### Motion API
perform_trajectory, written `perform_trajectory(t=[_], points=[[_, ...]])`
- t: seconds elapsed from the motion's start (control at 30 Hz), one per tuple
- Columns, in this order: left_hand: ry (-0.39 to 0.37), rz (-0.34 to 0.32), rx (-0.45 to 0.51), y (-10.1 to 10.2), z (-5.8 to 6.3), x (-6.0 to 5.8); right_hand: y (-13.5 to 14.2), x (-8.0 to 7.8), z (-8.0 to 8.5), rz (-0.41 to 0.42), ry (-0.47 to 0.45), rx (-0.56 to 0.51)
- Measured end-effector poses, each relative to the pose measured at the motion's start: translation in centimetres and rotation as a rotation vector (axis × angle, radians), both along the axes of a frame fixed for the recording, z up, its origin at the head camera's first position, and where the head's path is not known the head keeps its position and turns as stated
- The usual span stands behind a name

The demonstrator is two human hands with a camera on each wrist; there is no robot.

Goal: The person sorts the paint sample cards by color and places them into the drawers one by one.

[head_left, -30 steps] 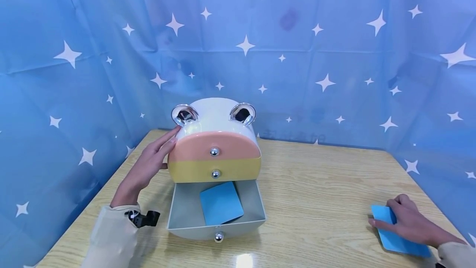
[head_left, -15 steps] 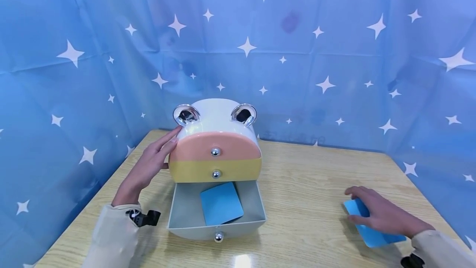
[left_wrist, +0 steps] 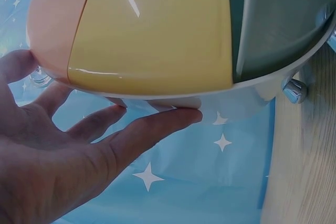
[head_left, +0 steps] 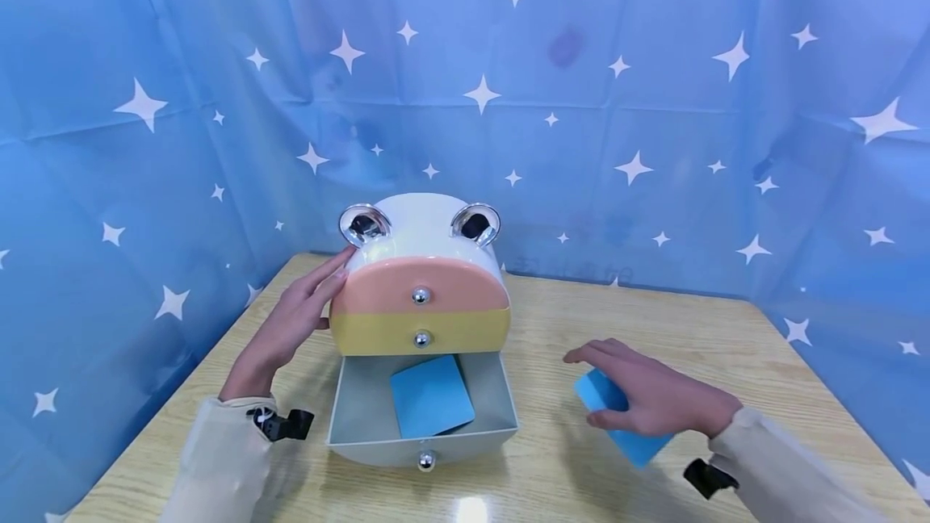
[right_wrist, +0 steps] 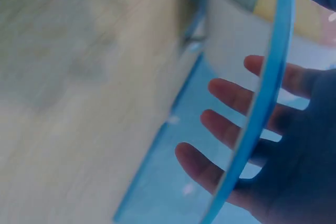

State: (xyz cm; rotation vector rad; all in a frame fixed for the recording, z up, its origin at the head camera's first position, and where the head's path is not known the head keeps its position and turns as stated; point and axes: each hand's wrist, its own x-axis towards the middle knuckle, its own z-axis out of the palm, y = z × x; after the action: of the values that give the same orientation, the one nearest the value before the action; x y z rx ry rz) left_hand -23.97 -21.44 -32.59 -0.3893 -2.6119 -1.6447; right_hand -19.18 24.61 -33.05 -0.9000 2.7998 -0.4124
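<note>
My left hand point(head_left: 286, 325) rests against the left side of a small frog-shaped drawer box point(head_left: 429, 220); in the left wrist view its fingers point(left_wrist: 100, 121) are spread along the box's side. The bottom grey drawer point(head_left: 363, 402) is pulled out, and a blue square card point(head_left: 432, 395) lies tilted in it. To the right of the box, my right hand point(head_left: 654, 386) holds another thin blue card point(head_left: 639, 446) over the table. The right wrist view shows that card point(right_wrist: 262, 103) edge-on and slightly bowed, with the fingers point(right_wrist: 199, 166) behind it.
A pink drawer point(head_left: 378, 285) and a yellow drawer point(head_left: 378, 333), both with silver knobs, are closed above the grey one. The wooden table point(head_left: 581, 313) extends to the right of the box. A blue star-printed curtain point(head_left: 581, 144) surrounds the back and sides.
My right hand has picked up the blue card from the table's right side and carried it left towards the drawer box. The left hand has stayed at the box.
</note>
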Motion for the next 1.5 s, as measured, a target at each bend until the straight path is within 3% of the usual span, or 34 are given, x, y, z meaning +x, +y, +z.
perform_trajectory(t=[0.47,0.83,1.0,1.2,1.5], points=[[0.006,0.001,0.003,0.0,-0.1,-0.1,-7.3,-0.8,1.4,0.162,-0.015,-0.028],[0.01,-0.003,0.007,0.0,-0.1,0.0,-12.6,-1.3,1.7,0.378,-0.001,-0.029],[0.004,-0.001,0.015,0.0,-0.1,-0.1,-15.2,-1.8,1.6,0.407,-0.049,0.03],[0.002,0.001,0.014,0.0,-0.1,-0.1,-17.4,-2.9,0.3,0.395,-0.098,0.081],[0.004,0.004,0.015,0.0,-0.1,0.0,-19.3,-3.5,-1.4,0.412,-0.068,0.134]])
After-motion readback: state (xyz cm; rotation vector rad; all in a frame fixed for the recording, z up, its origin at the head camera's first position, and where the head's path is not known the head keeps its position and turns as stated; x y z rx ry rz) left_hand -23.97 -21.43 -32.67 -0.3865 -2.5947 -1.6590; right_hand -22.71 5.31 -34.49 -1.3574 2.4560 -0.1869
